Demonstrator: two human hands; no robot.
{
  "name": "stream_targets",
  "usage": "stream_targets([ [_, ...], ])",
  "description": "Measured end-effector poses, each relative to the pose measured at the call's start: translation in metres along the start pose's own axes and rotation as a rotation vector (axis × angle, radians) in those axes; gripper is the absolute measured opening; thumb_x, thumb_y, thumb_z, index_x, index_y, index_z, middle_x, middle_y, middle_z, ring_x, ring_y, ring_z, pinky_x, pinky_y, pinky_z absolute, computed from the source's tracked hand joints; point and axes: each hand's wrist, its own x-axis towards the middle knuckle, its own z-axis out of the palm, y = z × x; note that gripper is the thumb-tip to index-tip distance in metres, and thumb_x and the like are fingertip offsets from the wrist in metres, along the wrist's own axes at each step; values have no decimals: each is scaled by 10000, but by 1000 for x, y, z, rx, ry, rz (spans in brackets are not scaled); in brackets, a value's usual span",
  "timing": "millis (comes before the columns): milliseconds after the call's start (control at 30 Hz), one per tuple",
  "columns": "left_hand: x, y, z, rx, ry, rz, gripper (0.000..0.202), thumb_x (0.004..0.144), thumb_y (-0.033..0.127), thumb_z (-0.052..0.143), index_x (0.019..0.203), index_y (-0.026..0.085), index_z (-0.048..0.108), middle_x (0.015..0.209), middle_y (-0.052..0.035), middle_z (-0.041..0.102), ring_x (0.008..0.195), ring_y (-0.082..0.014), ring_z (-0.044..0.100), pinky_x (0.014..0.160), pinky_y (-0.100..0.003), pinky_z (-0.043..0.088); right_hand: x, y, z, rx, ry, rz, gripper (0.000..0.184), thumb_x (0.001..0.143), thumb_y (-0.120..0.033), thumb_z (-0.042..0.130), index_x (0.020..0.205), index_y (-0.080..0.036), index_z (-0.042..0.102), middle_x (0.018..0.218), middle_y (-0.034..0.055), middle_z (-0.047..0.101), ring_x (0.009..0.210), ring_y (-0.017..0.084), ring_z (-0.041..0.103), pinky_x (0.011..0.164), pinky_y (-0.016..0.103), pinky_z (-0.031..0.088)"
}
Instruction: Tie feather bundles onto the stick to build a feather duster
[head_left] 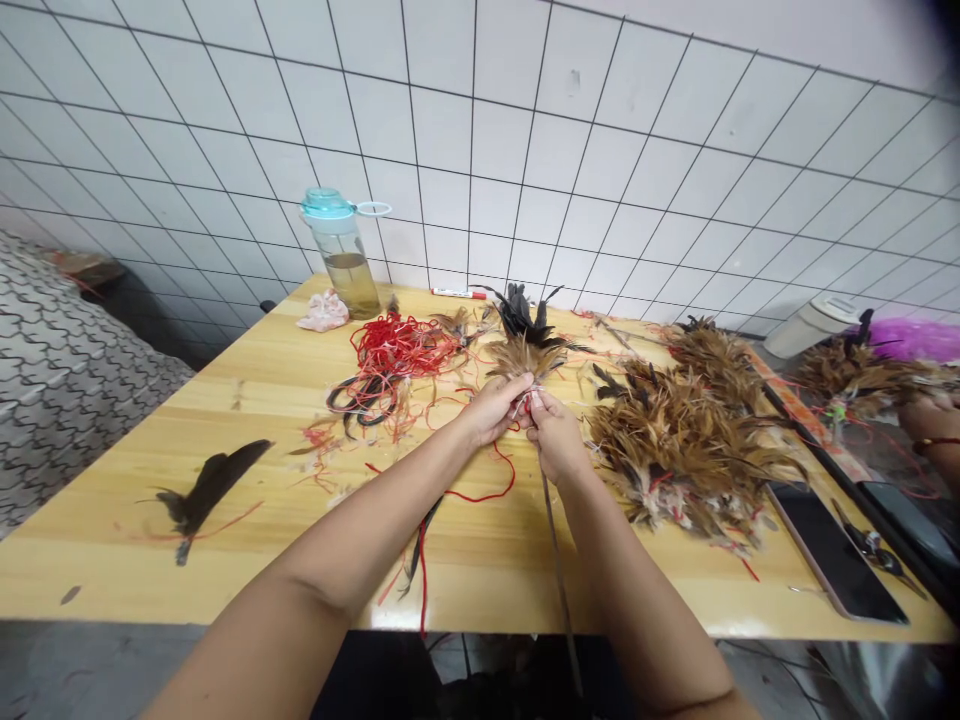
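While left hand and right hand pinch feather bundle at near end, grip best kept firm; slack red yarn, nearer on table, best untangled.

The bundle is held above the bench. Left of the bundle lies the yarn; behind it, slightly left, the marker; behind and farther left stands the bottle. A feather lies well left and before the bundle, the pile right, the phone farther right and before it.
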Motion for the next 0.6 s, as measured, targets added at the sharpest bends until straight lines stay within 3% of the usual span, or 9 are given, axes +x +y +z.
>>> stream_targets([
  [167,-2,-2,0,81,15,11,442,740,500,705,585,148,486,459,52,414,365,-45,364,346,-180,271,-12,-17,-8,100,-56,112,131,865,-294,570,805,-179,582,730,10,611,588,86,525,438,162,289],
  [433,-2,-8,4,153,144,82,379,736,473,713,685,126,570,579,-2,579,488,-82,516,444,-183,375,-16,-18,-20,208,26,196,72,883,-180,550,876,-200,618,764,3,650,601,90,583,448,160,350],
  [600,-4,-8,5,202,110,160,396,754,496,681,703,111,604,618,-17,603,521,-95,535,473,-202,411,-17,-18,-21,229,54,239,90,902,-196,542,851,-189,615,728,18,668,583,98,605,438,163,366],
])
